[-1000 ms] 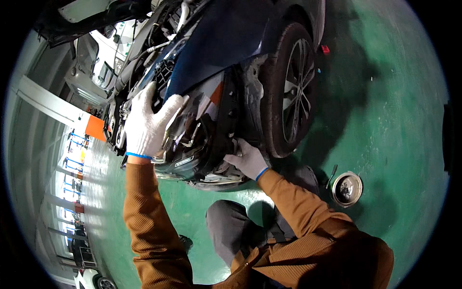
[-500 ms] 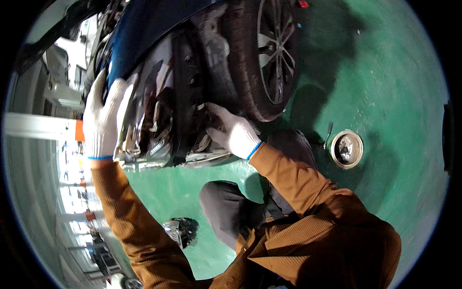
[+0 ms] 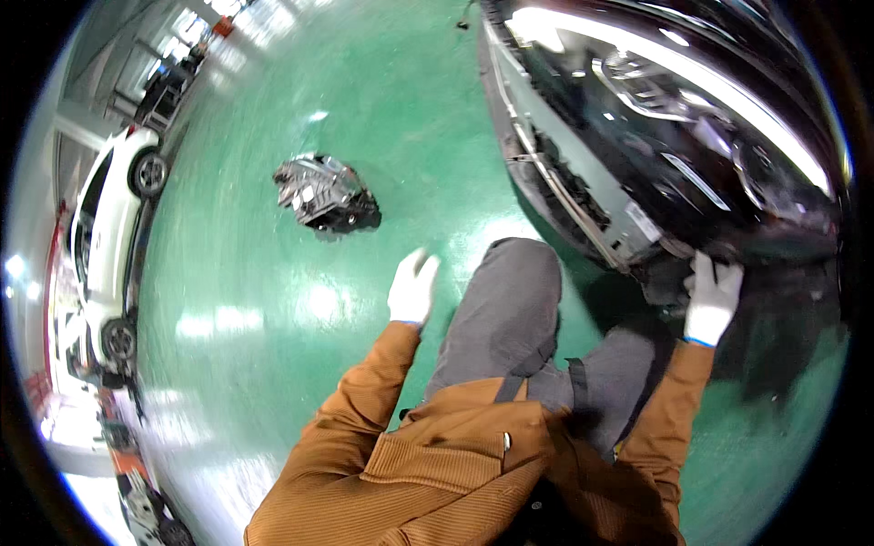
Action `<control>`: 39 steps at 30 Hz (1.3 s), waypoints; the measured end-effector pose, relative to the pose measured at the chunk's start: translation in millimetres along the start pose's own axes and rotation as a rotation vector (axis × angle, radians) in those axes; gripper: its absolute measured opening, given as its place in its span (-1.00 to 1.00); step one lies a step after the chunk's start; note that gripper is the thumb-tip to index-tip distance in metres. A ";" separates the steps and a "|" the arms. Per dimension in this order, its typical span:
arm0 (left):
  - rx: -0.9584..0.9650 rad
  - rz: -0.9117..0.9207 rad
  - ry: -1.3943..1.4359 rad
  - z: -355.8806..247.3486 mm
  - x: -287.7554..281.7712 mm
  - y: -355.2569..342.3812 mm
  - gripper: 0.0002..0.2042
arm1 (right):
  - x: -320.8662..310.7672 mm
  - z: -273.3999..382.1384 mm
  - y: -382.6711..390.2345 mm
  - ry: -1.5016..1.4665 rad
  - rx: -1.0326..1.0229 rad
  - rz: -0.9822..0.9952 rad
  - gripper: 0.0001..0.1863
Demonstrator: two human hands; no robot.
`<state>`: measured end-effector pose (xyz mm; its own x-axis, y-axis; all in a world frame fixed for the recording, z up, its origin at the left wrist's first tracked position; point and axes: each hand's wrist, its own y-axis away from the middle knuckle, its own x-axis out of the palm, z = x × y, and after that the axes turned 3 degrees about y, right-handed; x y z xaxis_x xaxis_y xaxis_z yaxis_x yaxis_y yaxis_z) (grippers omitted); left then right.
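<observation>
My right hand (image 3: 713, 298), in a white knit glove with a blue cuff, reaches up to the lower corner of a glossy dark car front end (image 3: 669, 136). Its fingers are apart, and the tips are at the dark edge; whether they press on it is hard to see. Over the green floor, left of my knee, hangs my left hand (image 3: 412, 289), gloved the same way. It is slightly blurred, with thumb and fingers apart and nothing between them. Beyond it lies a loose headlight unit (image 3: 326, 193) with a grey and black housing.
A pale grey panel edge (image 3: 583, 182) with a thin trim strip runs along the near side of the car front. My bent knees (image 3: 510, 300) are close below it. At the far left a white car (image 3: 105, 237) is parked on the green floor (image 3: 228, 273).
The view has swung left, so the car front now appears at the right; wheel and round bowl are out of view. My left hand has come off the car and dropped beside my knee.
</observation>
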<state>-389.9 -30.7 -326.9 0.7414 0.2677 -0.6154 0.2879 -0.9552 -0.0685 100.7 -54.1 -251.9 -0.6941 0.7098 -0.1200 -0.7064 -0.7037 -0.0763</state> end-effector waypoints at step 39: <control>0.055 0.865 0.537 -91.1 133.6 -115.2 -0.56 | -19.2 33.9 -20.5 0.067 -0.095 -0.088 -0.85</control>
<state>-268.8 126.5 -329.7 0.8601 -0.5087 -0.0387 -0.4937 -0.8491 0.1880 123.8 -52.3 -214.4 -0.6171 0.7674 -0.1742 -0.7457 -0.6410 -0.1820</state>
